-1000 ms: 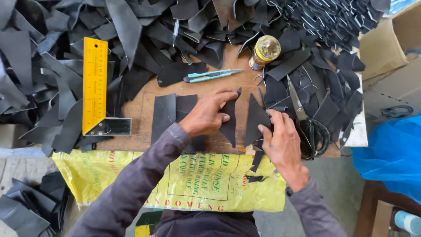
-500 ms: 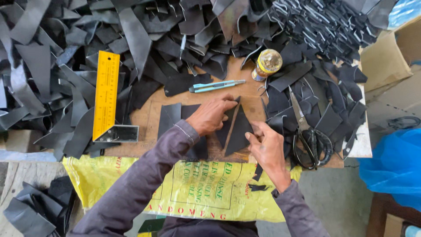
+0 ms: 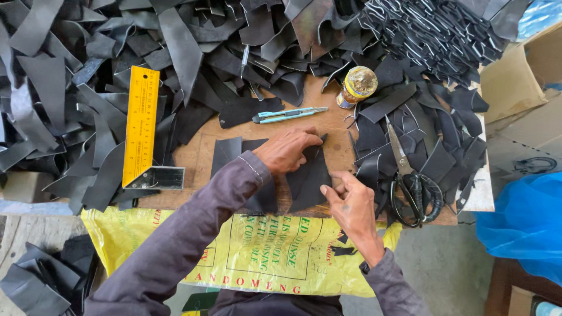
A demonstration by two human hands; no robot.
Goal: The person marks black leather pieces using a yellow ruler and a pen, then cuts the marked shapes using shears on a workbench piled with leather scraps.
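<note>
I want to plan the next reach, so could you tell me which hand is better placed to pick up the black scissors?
The right hand, probably. It rests at the black piece's right edge, close beside the scissors. The left hand presses the piece flat and lies farther away.

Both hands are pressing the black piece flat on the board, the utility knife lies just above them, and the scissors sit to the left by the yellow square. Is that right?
Not quite. The scissors lie to the right of the right hand, among black strips, not by the yellow square, which is on the left. The head view shows it. The rest holds: left hand and right hand press the black piece, utility knife just above.
</note>
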